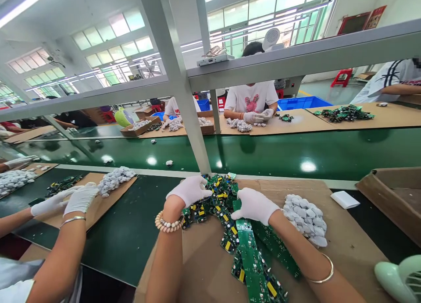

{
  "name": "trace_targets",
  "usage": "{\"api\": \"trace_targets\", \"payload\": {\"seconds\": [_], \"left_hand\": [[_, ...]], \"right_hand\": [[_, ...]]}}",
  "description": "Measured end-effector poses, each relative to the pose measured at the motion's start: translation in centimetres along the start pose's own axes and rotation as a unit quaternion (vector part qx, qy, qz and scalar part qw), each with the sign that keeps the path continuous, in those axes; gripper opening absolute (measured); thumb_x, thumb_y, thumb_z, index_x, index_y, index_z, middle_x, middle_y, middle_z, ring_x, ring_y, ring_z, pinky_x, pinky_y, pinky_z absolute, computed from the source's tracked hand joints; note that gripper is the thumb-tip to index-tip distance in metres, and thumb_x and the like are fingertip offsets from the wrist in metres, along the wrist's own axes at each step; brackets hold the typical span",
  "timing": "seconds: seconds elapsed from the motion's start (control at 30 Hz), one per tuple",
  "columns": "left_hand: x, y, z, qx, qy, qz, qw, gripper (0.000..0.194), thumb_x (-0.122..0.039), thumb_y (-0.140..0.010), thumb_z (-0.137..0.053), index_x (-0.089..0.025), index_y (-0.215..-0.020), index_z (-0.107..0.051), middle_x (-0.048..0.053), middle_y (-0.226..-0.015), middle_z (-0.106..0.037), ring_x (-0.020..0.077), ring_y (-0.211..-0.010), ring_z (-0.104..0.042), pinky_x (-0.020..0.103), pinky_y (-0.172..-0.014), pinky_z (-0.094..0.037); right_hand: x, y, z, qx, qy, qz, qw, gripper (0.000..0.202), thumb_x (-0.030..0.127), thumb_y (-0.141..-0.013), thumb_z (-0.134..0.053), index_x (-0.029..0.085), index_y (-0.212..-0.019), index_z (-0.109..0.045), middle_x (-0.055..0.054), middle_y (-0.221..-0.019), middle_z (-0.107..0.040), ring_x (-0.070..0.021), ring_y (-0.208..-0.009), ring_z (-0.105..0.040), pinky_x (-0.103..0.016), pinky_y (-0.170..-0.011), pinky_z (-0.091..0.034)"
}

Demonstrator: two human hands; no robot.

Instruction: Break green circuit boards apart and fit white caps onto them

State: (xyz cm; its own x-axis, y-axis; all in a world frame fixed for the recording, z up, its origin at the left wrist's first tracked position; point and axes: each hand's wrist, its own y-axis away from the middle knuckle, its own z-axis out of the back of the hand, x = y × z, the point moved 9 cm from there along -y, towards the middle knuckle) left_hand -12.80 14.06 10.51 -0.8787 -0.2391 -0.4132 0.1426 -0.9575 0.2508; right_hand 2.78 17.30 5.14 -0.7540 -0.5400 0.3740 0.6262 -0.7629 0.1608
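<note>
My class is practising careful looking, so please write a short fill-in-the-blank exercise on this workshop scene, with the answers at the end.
The gloves on the left hand and right hand are ____.
The beaded bracelet circles the person's ____ wrist.
The board strip is gripped by the ____ hand.
The belt running beyond the cardboard is ____.

Missing words: white; left; right; green.

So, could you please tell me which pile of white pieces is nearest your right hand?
The white pile on the cardboard, just to the right of the right hand; the other piles lie farther left or across the green belt.
</note>
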Motion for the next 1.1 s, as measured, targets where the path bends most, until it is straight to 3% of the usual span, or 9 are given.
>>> {"api": "trace_targets", "payload": {"seconds": [0.27, 0.4, 0.5, 0.6, 0.7, 0.83, 0.93, 1.0, 1.1], "left_hand": [[-1.5, 0.5, -0.5, 0.023, 0.002, -0.033, 0.999, 0.050, -0.040, -0.070, -0.061, -0.011, -0.110, -0.061, 0.010, -0.092, -0.070, 0.0252, -0.088, -0.063, 0.030, -0.076, -0.046], [-2.3, 0.8, -0.4, 0.016, 0.015, -0.047, 0.999, 0.050, -0.039, -0.070, -0.063, -0.010, -0.110, -0.061, 0.010, -0.094, -0.069, 0.0237, -0.089, -0.062, 0.029, -0.078, -0.045], [-3.5, 1.4, -1.1, 0.052, 0.065, -0.085, 0.993, 0.055, -0.046, -0.069, -0.063, -0.011, -0.113, -0.060, 0.009, -0.096, -0.068, 0.0220, -0.087, -0.062, 0.029, -0.078, -0.045], [-5.0, 2.3, -2.5, 0.129, 0.124, -0.140, 0.974, 0.059, -0.052, -0.069, -0.063, -0.014, -0.114, -0.059, 0.007, -0.096, -0.068, 0.0210, -0.087, -0.061, 0.028, -0.078, -0.045], [-6.4, 3.0, -3.7, 0.184, 0.136, -0.189, 0.955, 0.061, -0.055, -0.069, -0.063, -0.017, -0.116, -0.057, 0.005, -0.098, -0.067, 0.0209, -0.089, -0.060, 0.028, -0.078, -0.044], [-7.3, 2.3, -3.4, 0.134, 0.099, -0.203, 0.965, 0.052, -0.058, -0.076, -0.051, -0.015, -0.103, -0.060, 0.002, -0.080, -0.066, 0.0186, -0.074, -0.059, 0.027, -0.067, -0.044], [-7.6, 1.7, -3.0, 0.113, 0.128, -0.191, 0.967, 0.046, -0.056, -0.083, -0.040, -0.014, -0.085, -0.060, 0.002, -0.067, -0.065, 0.0148, -0.060, -0.059, 0.025, -0.058, -0.044], [-7.5, 1.5, -2.4, 0.087, 0.122, -0.186, 0.971, 0.044, -0.054, -0.083, -0.039, -0.015, -0.080, -0.060, 0.002, -0.066, -0.066, 0.0136, -0.056, -0.059, 0.024, -0.057, -0.044], [-7.1, 1.6, -1.4, 0.034, 0.052, -0.166, 0.984, 0.040, -0.052, -0.081, -0.044, -0.016, -0.073, -0.061, 0.002, -0.065, -0.066, 0.0138, -0.056, -0.060, 0.023, -0.056, -0.044]], "right_hand": [[1.3, -0.2, 1.3, -0.011, -0.070, 0.044, 0.996, 0.027, 0.032, -0.053, -0.075, 0.018, -0.071, -0.060, -0.002, -0.074, -0.061, -0.0170, -0.066, -0.053, -0.025, -0.057, -0.037], [2.3, 0.5, 1.9, 0.033, -0.147, 0.070, 0.986, 0.026, 0.029, -0.054, -0.074, 0.019, -0.062, -0.051, 0.006, -0.058, -0.046, -0.0096, -0.054, -0.040, -0.022, -0.050, -0.027], [2.7, 1.5, 3.0, 0.065, -0.224, 0.082, 0.969, 0.027, 0.028, -0.056, -0.072, 0.019, -0.060, -0.046, 0.009, -0.054, -0.037, -0.0073, -0.050, -0.032, -0.021, -0.047, -0.023], [1.9, 2.2, 4.9, 0.037, -0.303, 0.066, 0.950, 0.026, 0.033, -0.060, -0.070, 0.019, -0.063, -0.048, 0.008, -0.055, -0.038, -0.0074, -0.051, -0.033, -0.021, -0.047, -0.024], [0.7, 2.6, 7.2, -0.050, -0.399, 0.065, 0.913, 0.031, 0.045, -0.066, -0.065, 0.018, -0.066, -0.049, 0.004, -0.060, -0.049, -0.0101, -0.056, -0.043, -0.023, -0.051, -0.031], [-1.1, 2.8, 9.2, -0.186, -0.457, 0.059, 0.868, 0.037, 0.052, -0.068, -0.063, 0.019, -0.072, -0.048, 0.000, -0.068, -0.056, -0.0152, -0.066, -0.054, -0.027, -0.060, -0.041], [-1.9, 2.8, 9.6, -0.238, -0.416, 0.051, 0.876, 0.034, 0.048, -0.069, -0.065, 0.019, -0.080, -0.051, -0.002, -0.078, -0.060, -0.0176, -0.076, -0.058, -0.030, -0.067, -0.045], [-2.0, 2.4, 9.2, -0.218, -0.387, 0.050, 0.894, 0.033, 0.042, -0.071, -0.064, 0.020, -0.094, -0.053, -0.004, -0.090, -0.061, -0.0177, -0.081, -0.059, -0.030, -0.069, -0.047], [-1.2, 1.6, 7.2, -0.097, -0.384, 0.066, 0.916, 0.035, 0.037, -0.077, -0.058, 0.020, -0.107, -0.054, -0.004, -0.093, -0.065, -0.0141, -0.063, -0.062, -0.026, -0.055, -0.048]]}}
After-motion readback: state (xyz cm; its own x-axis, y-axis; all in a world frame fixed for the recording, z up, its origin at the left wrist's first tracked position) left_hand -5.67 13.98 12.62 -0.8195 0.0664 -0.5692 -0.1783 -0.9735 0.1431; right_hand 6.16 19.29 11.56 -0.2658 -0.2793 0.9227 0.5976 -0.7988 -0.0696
